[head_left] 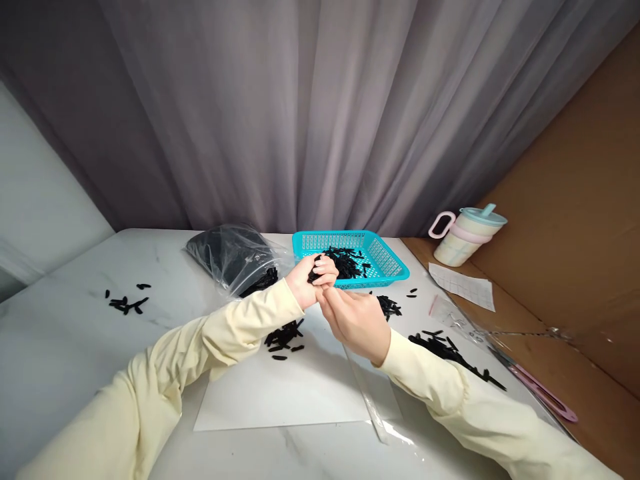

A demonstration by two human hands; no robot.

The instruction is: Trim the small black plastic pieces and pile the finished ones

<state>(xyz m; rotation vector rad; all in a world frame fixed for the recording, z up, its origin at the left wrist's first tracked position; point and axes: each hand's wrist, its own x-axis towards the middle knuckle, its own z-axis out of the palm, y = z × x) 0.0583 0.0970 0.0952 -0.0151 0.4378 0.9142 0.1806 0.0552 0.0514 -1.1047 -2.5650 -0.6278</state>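
Just in front of the turquoise basket (385,257), the left hand (311,280) is raised with its fingers curled around a bunch of small black pieces (317,269), whose direction cannot be told. Touching it from below, the right hand (356,321) pinches narrow, its fingers reaching up to the left palm. Both work over a white sheet (290,390) on the marble table (65,333); a grey curtain (300,113) hangs behind the basket.

No text, label or brand can be read anywhere. The paper slip (463,285) beside the cup (467,235) carries faint printed rows, too small to make out.
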